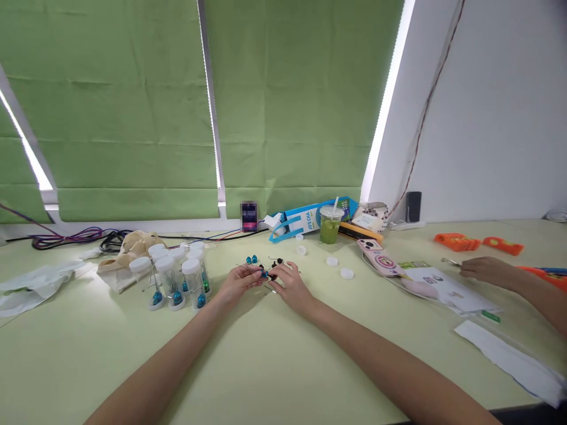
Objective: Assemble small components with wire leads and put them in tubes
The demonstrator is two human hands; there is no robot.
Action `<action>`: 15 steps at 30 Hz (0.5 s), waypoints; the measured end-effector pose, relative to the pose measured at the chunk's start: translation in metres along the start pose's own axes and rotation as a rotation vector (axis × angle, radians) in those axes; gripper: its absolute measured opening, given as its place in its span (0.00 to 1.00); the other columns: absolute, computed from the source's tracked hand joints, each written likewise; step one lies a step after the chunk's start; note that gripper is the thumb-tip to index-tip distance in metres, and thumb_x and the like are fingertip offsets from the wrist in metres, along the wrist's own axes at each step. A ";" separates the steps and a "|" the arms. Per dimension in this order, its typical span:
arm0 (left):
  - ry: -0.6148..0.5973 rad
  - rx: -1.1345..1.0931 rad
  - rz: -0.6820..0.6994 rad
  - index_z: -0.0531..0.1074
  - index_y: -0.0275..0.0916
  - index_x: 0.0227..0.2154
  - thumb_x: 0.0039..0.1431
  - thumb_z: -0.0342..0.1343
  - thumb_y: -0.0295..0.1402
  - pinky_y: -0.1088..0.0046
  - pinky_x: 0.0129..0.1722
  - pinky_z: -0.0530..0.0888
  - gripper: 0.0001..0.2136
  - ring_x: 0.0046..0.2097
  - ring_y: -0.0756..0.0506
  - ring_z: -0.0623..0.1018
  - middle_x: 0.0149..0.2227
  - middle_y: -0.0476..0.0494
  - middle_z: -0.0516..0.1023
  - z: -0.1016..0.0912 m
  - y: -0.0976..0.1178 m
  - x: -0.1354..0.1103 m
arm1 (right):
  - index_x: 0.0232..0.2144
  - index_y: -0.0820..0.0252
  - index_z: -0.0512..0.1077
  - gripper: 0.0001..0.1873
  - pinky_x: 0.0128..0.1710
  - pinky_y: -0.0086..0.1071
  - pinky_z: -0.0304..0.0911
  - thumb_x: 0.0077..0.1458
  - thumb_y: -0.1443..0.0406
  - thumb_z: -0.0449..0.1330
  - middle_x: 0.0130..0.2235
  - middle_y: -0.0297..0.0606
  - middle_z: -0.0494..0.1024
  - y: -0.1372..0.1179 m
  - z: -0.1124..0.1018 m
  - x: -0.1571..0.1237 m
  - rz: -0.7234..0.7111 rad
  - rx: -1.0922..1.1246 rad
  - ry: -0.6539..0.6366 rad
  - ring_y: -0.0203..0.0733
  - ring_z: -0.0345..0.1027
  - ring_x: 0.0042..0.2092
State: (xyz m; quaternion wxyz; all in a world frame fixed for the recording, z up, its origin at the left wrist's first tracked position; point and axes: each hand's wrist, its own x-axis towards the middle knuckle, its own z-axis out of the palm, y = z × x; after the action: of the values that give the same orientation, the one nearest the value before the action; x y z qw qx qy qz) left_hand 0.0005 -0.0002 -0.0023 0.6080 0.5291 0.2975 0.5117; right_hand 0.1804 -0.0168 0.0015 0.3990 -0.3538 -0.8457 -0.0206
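My left hand (pixel 239 280) and my right hand (pixel 290 285) meet over the pale green table (pixel 266 366), fingers pinched together around a small blue and black part (pixel 266 274) between them. Two more small blue pieces (pixel 251 259) lie on the table just beyond my fingers. Several clear tubes with white caps (pixel 177 274) stand upright left of my left hand, with blue and green beads at their bottoms.
Loose white caps (pixel 332 261) lie right of my hands. An iced green drink (pixel 330 224), a blue carton (pixel 301 219), a phone (pixel 380 257) and papers (pixel 447 289) sit behind. Another person's hand (pixel 485 270) rests at right near orange tools (pixel 456 241). Cables (pixel 71 238), a beige cloth (pixel 133 251).
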 end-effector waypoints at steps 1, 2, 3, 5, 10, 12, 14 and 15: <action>-0.003 0.002 0.001 0.74 0.34 0.32 0.44 0.63 0.33 0.67 0.39 0.71 0.12 0.36 0.43 0.78 0.33 0.40 0.79 0.000 0.000 0.000 | 0.37 0.59 0.67 0.06 0.51 0.38 0.44 0.55 0.70 0.54 0.37 0.37 0.74 0.000 0.000 0.000 -0.002 0.002 0.007 0.38 0.65 0.42; -0.006 0.004 0.000 0.74 0.34 0.32 0.44 0.63 0.33 0.67 0.39 0.71 0.12 0.36 0.43 0.78 0.33 0.40 0.79 0.000 0.000 0.000 | 0.36 0.59 0.67 0.06 0.51 0.38 0.44 0.54 0.70 0.54 0.37 0.37 0.74 0.000 0.000 0.000 -0.005 0.004 0.014 0.38 0.65 0.42; -0.009 0.005 -0.001 0.74 0.34 0.32 0.44 0.63 0.33 0.67 0.39 0.71 0.12 0.36 0.43 0.78 0.33 0.40 0.79 0.000 0.000 -0.001 | 0.36 0.59 0.67 0.06 0.51 0.39 0.45 0.54 0.70 0.54 0.37 0.37 0.74 0.000 0.001 0.000 -0.008 0.006 0.022 0.38 0.65 0.42; -0.014 0.006 -0.003 0.74 0.34 0.32 0.44 0.62 0.33 0.67 0.39 0.71 0.12 0.36 0.43 0.78 0.33 0.40 0.79 0.001 0.000 -0.001 | 0.36 0.59 0.67 0.06 0.51 0.39 0.46 0.53 0.70 0.55 0.37 0.37 0.73 0.001 0.002 0.000 -0.020 0.008 0.037 0.38 0.65 0.42; -0.023 0.008 -0.001 0.74 0.34 0.32 0.45 0.62 0.34 0.66 0.41 0.70 0.12 0.37 0.43 0.78 0.33 0.41 0.79 0.001 0.000 -0.002 | 0.35 0.60 0.68 0.07 0.49 0.39 0.49 0.51 0.71 0.58 0.39 0.40 0.72 0.004 0.005 -0.001 -0.041 0.008 0.084 0.41 0.63 0.43; -0.020 0.010 -0.001 0.74 0.34 0.32 0.44 0.62 0.34 0.66 0.41 0.70 0.11 0.37 0.43 0.78 0.33 0.41 0.79 0.001 0.000 -0.001 | 0.35 0.60 0.68 0.07 0.49 0.39 0.50 0.51 0.71 0.58 0.39 0.40 0.71 0.005 0.005 -0.001 -0.047 0.009 0.097 0.41 0.63 0.43; -0.013 0.013 -0.001 0.74 0.34 0.32 0.44 0.63 0.34 0.66 0.41 0.70 0.11 0.36 0.43 0.78 0.33 0.42 0.79 0.001 0.000 -0.001 | 0.34 0.59 0.68 0.06 0.48 0.39 0.50 0.51 0.71 0.57 0.38 0.39 0.71 0.004 0.005 -0.001 -0.051 0.011 0.107 0.41 0.63 0.43; -0.010 0.015 -0.001 0.74 0.35 0.31 0.44 0.63 0.34 0.66 0.41 0.71 0.11 0.36 0.44 0.78 0.33 0.43 0.79 0.001 0.000 -0.002 | 0.34 0.59 0.68 0.06 0.48 0.39 0.51 0.51 0.71 0.57 0.38 0.39 0.71 0.004 0.004 -0.001 -0.052 0.011 0.112 0.41 0.63 0.43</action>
State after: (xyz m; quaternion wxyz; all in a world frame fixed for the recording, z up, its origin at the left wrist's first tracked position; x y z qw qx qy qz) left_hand 0.0012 -0.0021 -0.0021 0.6058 0.5359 0.2987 0.5065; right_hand 0.1801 -0.0128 -0.0029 0.4468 -0.3278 -0.8312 -0.0460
